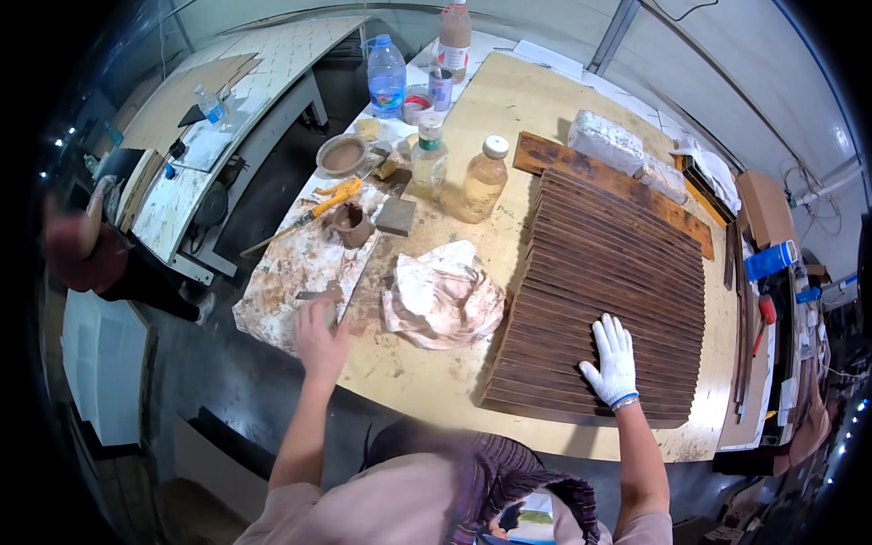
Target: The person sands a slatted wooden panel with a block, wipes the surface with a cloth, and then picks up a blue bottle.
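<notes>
My bare left hand (320, 343) is over the near edge of a stained white cloth (282, 295). Its fingers bend down with the thumb apart, and the tips are at a thin flat metal blade (319, 295); no grip on it shows. In a white knit glove, my right hand (614, 361) lies flat, fingers extended, on a stack of dark brown grooved wood strips (609, 282). Between the hands sits a crumpled, brown-stained rag (442, 295). Beyond the left hand are a small cup of brown paste (352, 225), a grey block (396, 217) and a yellow-handled tool (336, 193).
A white-capped jar (484, 179), a green-collared bottle (429, 163), a round dish (343, 155) and a large water bottle (387, 77) stand farther back. A stained plank (545, 156) and wrapped bundle (606, 143) lie behind the strips. A person (86, 245) is at far left.
</notes>
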### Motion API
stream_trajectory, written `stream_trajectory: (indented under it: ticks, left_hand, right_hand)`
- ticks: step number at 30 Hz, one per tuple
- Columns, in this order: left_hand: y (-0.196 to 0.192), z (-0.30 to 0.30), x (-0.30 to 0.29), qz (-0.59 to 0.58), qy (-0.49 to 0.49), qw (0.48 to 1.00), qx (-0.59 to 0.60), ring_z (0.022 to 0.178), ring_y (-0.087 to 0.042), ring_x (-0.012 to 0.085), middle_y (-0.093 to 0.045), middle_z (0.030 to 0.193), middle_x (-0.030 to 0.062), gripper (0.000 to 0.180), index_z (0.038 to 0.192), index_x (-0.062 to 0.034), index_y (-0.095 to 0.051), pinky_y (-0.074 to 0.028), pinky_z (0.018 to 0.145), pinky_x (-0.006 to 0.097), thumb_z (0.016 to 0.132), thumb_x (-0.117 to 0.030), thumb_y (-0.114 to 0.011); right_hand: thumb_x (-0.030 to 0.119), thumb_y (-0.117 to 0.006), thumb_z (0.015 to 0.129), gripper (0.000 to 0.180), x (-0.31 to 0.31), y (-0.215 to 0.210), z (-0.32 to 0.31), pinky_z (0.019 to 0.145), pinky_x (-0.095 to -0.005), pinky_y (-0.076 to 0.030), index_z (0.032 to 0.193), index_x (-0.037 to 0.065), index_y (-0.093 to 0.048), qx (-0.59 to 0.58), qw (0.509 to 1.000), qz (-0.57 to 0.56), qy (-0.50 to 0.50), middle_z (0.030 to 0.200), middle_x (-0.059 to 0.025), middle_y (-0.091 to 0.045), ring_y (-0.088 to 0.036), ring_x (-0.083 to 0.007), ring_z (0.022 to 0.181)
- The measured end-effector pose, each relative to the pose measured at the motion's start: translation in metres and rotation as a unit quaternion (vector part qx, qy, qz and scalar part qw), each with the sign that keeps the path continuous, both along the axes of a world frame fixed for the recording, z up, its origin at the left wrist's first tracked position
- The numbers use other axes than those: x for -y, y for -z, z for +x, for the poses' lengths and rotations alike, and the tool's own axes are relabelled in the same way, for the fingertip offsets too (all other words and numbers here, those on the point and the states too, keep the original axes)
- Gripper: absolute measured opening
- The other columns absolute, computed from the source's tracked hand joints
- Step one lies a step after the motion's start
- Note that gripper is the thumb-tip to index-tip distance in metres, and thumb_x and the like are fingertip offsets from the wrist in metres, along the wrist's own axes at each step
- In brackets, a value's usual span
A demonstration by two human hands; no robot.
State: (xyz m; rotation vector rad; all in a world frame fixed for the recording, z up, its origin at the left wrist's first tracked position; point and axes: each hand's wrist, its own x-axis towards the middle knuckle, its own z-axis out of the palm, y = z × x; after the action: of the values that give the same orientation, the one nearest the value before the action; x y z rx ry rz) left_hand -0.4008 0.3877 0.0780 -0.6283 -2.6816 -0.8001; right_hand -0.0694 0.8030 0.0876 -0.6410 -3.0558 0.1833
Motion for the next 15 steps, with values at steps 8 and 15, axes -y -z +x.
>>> stream_trajectory:
  ticks: [8, 15]
  left_hand:
    - [0.047, -0.020, 0.044, 0.198, -0.056, 0.961, 0.182, 0.098, -0.066, 0.0346, -0.069, 0.104, 0.0140, 0.032, 0.112, -0.0007, -0.062, -0.053, 0.086, 0.045, 0.083, -0.005, -0.076]
    - [0.028, -0.038, 0.016, 0.112, -0.031, 0.993, 0.016, 0.104, -0.063, 0.0362, -0.069, 0.109, 0.0128, 0.035, 0.109, -0.0044, -0.066, -0.051, 0.089, 0.045, 0.077, 0.002, -0.077]
  right_hand:
    - [0.040, -0.069, 0.084, 0.088, 0.004, -0.005, -0.003, 0.126, -0.0541, -0.018, 0.157, 0.002, -0.037, 0.020, 1.000, -0.004, 0.003, 0.166, -0.0238, -0.029, -0.024, -0.0441, 0.154]
    - [0.043, -0.068, 0.086, 0.089, 0.003, -0.002, -0.001, 0.126, -0.0542, -0.018, 0.158, 0.002, -0.036, 0.021, 1.000, -0.001, -0.005, 0.167, -0.0234, -0.028, -0.024, -0.0440, 0.154]
